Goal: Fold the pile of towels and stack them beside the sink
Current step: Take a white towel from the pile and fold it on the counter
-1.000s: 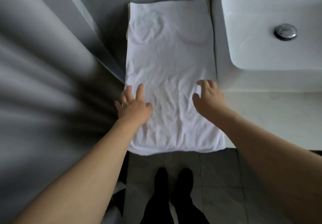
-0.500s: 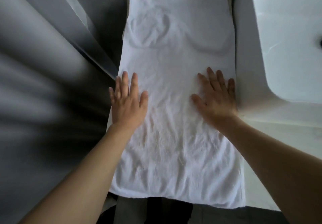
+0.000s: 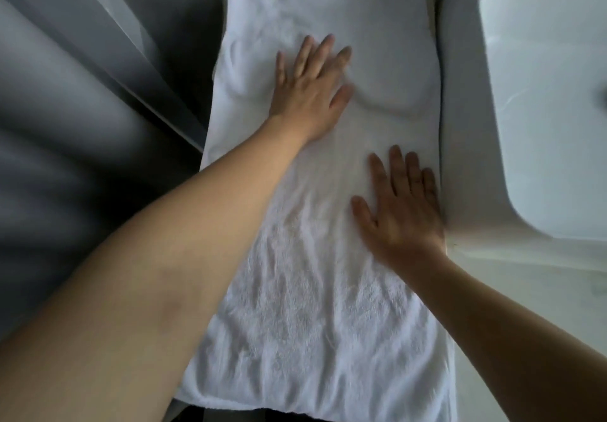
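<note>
Towel beside sink: left hand and right hand, fingers straight, press it flat; smoothing step, next fold needs edges gripped.

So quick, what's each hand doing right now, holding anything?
Left hand: open, fingers spread, pressing flat on the far part of the white towel, holding nothing.
Right hand: open, flat on the towel near the sink, holding nothing.

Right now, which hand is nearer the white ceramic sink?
Right. The right hand lies flat at the white terry towel's sink-side edge, beside the white ceramic sink; the left hand presses farther away.
</note>
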`<action>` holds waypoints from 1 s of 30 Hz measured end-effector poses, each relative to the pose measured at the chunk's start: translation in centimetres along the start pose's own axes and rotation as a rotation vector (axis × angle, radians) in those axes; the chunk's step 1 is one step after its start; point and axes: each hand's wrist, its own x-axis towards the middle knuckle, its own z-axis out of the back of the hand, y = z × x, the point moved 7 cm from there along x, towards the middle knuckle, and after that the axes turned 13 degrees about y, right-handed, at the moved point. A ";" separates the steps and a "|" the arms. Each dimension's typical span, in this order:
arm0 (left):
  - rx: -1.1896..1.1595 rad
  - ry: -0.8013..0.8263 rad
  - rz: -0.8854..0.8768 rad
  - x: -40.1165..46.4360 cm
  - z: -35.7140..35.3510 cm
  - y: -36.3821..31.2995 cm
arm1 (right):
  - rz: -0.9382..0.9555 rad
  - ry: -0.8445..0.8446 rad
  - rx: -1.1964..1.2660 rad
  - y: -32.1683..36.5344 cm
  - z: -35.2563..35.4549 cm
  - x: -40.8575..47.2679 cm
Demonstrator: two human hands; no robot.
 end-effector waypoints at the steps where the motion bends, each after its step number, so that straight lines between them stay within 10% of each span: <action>1: -0.013 0.034 0.018 0.7 -0.6 0.2 | 0.014 -0.011 -0.010 0.1 0.0 -0.1; 9: 0.110 -0.168 -0.144 3.7 1.4 -5.1 | -0.008 0.010 -0.044 0.0 -0.3 0.3; 30: 0.035 0.127 -0.215 10.4 2.1 -8.5 | -0.024 0.024 -0.037 -0.1 -0.1 0.4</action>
